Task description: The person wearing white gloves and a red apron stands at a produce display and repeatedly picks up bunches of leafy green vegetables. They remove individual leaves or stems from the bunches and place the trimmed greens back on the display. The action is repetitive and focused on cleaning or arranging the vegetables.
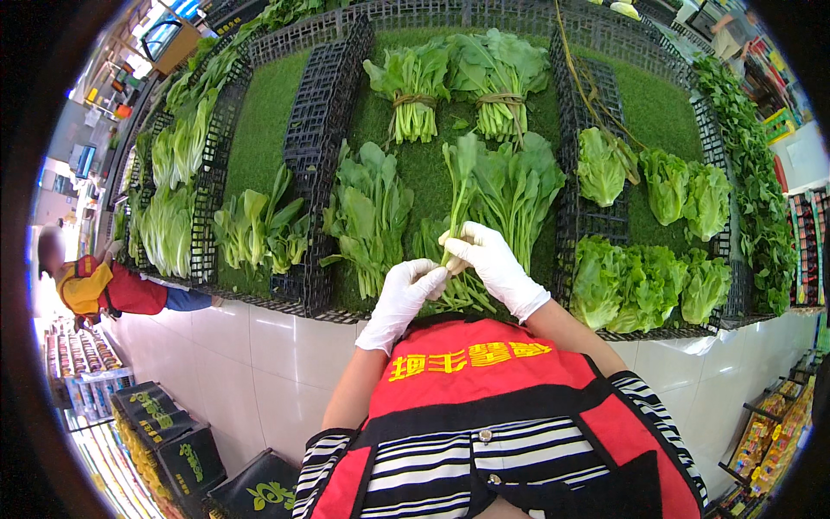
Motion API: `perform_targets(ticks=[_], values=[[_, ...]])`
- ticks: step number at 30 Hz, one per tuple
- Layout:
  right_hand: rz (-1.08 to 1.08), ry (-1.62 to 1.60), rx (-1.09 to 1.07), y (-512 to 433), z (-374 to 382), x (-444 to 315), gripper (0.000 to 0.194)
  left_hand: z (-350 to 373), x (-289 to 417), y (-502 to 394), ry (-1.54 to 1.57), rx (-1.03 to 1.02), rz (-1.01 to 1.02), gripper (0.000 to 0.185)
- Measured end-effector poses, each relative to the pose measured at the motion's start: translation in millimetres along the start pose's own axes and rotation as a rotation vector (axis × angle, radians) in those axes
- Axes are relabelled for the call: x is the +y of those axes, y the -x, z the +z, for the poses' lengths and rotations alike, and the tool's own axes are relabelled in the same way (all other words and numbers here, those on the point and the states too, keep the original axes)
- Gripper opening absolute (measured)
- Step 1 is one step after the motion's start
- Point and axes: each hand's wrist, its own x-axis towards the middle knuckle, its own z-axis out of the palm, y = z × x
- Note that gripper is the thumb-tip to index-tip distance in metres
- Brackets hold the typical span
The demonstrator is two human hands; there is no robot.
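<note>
A single stalk of leafy greens [462, 175] stands nearly upright before me. My right hand [496, 266], in a white glove, grips its lower stem between thumb and fingers. My gloved left hand [407, 297] pinches at the stem's bottom end, fingertips close to the right hand's. Below and behind my hands lie loose stems [470, 295], partly hidden. A loose pile of leafy greens [519, 188] rests just beyond my right hand, and another pile [369, 220] lies to the left. Farther back are two tied bunches [415, 91] [499, 84] on green artificial turf [421, 168].
Black plastic crate dividers [327, 149] [567, 175] flank the section. Lettuce heads [629, 285] sit at right; bok choy [256, 227] and pale-stemmed greens [168, 227] at left. A dried strap [583, 91] hangs over the right divider. Another person [110, 285] stands at far left.
</note>
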Motion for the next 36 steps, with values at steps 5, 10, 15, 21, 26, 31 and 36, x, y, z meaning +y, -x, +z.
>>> perform_targets(ticks=[5,10,15,21,26,31,36], values=[[0.04,-0.168,0.018,-1.0,1.1,5.9,0.018,4.4,-1.0,4.8,-0.339,0.143,0.195,0.016],[0.111,-0.324,-0.064,1.1,-1.0,3.2,0.018,5.2,7.8,9.1,-0.635,0.21,0.62,0.009],[0.145,-0.345,-0.149,3.0,-3.5,1.6,0.019,1.1,18.1,12.0,-0.783,0.135,0.764,0.013],[0.036,0.119,-0.195,14.0,-6.8,-3.2,0.024,7.5,25.2,17.4,-0.897,0.003,0.837,0.012],[-0.048,-0.067,0.024,15.9,6.6,-15.3,0.025,17.9,27.6,14.4,-0.716,0.183,0.644,0.005],[-0.312,0.307,0.276,12.9,13.6,-9.1,0.026,24.0,10.2,2.4,-0.257,0.147,0.312,0.017],[-0.446,0.526,0.322,19.8,15.3,-10.4,0.025,30.1,8.5,1.1,0.04,0.14,0.113,0.019]])
